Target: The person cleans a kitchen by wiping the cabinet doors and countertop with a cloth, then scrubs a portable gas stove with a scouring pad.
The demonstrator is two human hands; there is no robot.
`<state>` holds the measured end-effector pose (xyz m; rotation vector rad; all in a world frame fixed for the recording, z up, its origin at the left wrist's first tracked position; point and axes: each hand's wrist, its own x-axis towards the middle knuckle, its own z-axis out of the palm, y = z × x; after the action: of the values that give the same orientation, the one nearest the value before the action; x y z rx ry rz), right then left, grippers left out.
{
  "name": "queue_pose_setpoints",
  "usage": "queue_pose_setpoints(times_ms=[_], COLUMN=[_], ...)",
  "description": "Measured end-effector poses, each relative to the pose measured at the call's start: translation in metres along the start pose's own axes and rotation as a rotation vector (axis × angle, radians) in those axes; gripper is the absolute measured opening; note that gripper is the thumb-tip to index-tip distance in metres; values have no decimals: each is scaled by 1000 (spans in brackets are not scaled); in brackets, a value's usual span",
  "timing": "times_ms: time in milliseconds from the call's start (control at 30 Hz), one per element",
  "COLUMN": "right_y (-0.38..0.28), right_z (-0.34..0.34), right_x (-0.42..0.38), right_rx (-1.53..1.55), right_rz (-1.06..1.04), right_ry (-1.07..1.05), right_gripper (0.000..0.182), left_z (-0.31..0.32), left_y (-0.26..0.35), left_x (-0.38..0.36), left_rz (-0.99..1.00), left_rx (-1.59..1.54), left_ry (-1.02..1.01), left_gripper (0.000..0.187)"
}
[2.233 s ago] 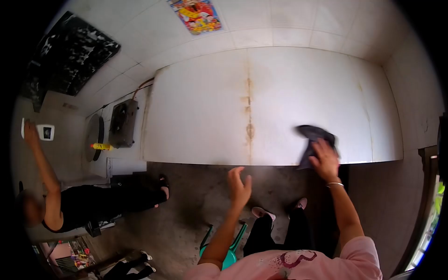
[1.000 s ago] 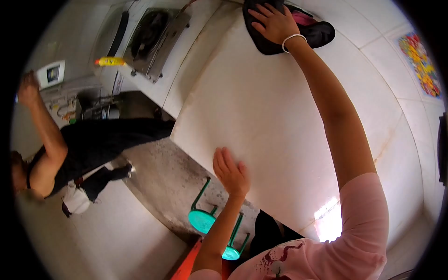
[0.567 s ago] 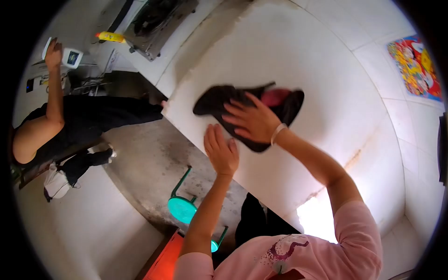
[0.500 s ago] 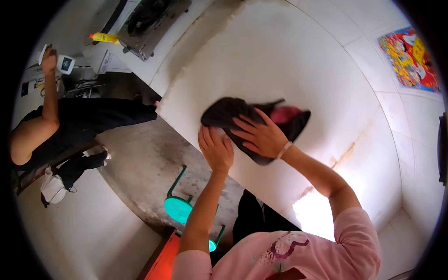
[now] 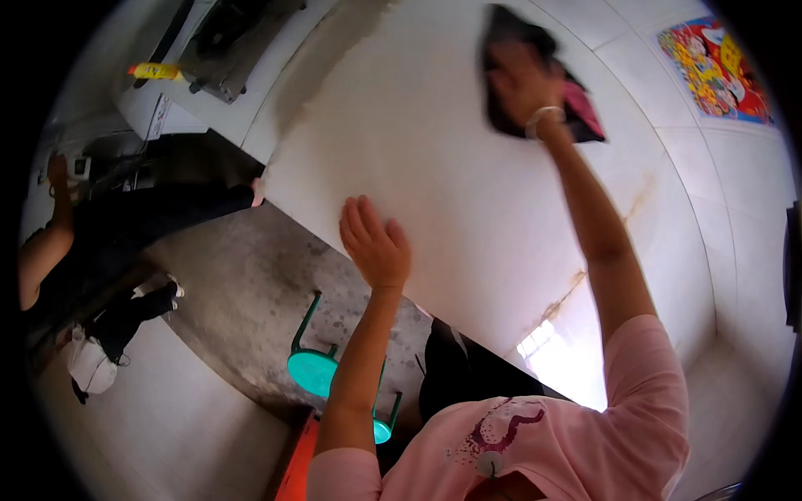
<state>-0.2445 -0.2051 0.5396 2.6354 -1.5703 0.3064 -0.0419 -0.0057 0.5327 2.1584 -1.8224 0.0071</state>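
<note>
My right hand lies over a dark cloth with a pink patch, pressed on the far part of the white tabletop. Its fingers look stretched out across the cloth, though motion smears them. A pale bracelet circles that wrist. At the table's near edge, my left hand rests palm down, open, with nothing in it.
A poster hangs on the tiled wall at right. A yellow bottle and a dark stove-like appliance stand at upper left. Below are a green stool and a seated person's dark-clothed leg.
My right hand has slid the dark cloth from the table's near middle to its far side, away from my left hand. My left hand stays at the edge. The person's arm at left has lowered.
</note>
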Motion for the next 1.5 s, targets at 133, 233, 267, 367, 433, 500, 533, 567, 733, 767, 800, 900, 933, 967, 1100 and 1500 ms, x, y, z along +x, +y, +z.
queue_pose_setpoints(times_ms=[133, 233, 267, 367, 433, 500, 533, 567, 733, 767, 800, 900, 933, 967, 1100, 1500], right_y=[-64, -3, 15, 114, 177, 245, 205, 207, 195, 255, 287, 305, 269, 289, 179, -221], right_z=[-18, -32, -37, -49, -55, -64, -78, -76, -56, -13, 5, 19, 7, 34, 43, 12], right_x=[-64, -90, -98, -170, -269, -460, -454, -518, -512, -564, -544, -367, -288, -248, -42, 29], right_rx=[270, 325, 298, 103, -196, -191, -277, -265, -619, -840, -564, -326, -177, -213, -316, 193], right_rz=[-259, -33, 41, 512, 805, 1188, 1154, 1334, 1870, 1444, 1332, 952, 944, 697, 437, -403], right_ry=[-41, -72, -46, 141, 91, -33, 148, 151, -485, -509, -73, 97, 112, 128, 77, -155], right_gripper=[41, 40, 39, 37, 42, 48, 53, 54, 56, 56, 57, 55, 53, 55, 51, 48], left_z=[-2, -2, -2, -1, 1, 5, 10, 15, 6, 4, 2, -1, 0, 1, -3, 10], left_y=[9, 10, 10, 8, 10, 6, 12, 19, 5, 9, 9, 4, 3, 3, 2, -14], left_x=[-1, -8, -8, -8, -12, -10, -11, -11, -5, -6, -7, -2, -2, -4, -3, -21], left_rz=[42, 62, 54, 93, 104, 64, 64, 83, 38, 29, 6, 1, 5, 8, 4, -186], left_rx=[7, 30, 45, 73, 73, 66, 66, 40, 54, 51, 44, 12, 14, 15, -23, -361], left_ry=[46, 36, 43, 54, 54, 29, 30, 22, 23, 11, -17, -5, -22, -42, -40, 141], left_gripper=[52, 51, 50, 50, 50, 50, 50, 51, 55, 55, 56, 56, 57, 57, 56, 27])
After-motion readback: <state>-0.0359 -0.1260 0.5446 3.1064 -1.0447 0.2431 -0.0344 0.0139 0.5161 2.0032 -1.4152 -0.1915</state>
